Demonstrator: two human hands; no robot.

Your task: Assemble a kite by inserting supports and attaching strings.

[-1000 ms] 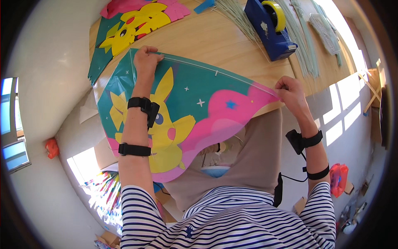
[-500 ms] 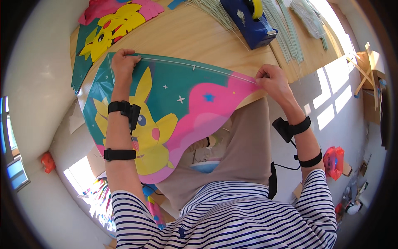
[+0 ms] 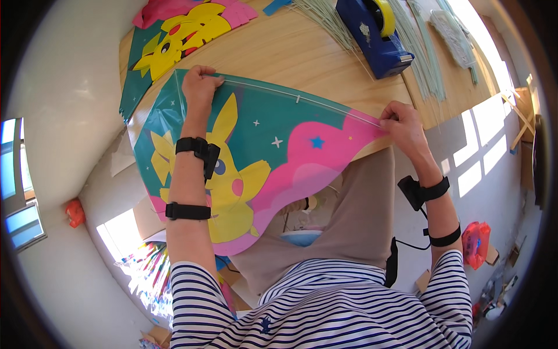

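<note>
Pale walls (image 3: 75, 70) surround a light wooden table (image 3: 290, 52), with bright window-shaped patches of sun on the floor (image 3: 500, 192) at the right. At the table is a person in a navy-and-white striped shirt (image 3: 325, 296), seen from above. A large printed sheet (image 3: 279, 119), teal and pink with a yellow long-eared cartoon figure, lies over the table's near edge and hangs down over the lap. Similar cut printed pieces (image 3: 203, 26) overlap at the table's far left; at the far right are bundles of thin pale sticks (image 3: 418, 64) and a blue tape dispenser (image 3: 372, 46). Both hands are closed in a pinch on the sheet's upper edge: the left hand (image 3: 200, 84) toward its left end, the right hand (image 3: 402, 122) at its pink right corner. Between them, along that edge, runs a thin white rod (image 3: 261, 88).
</note>
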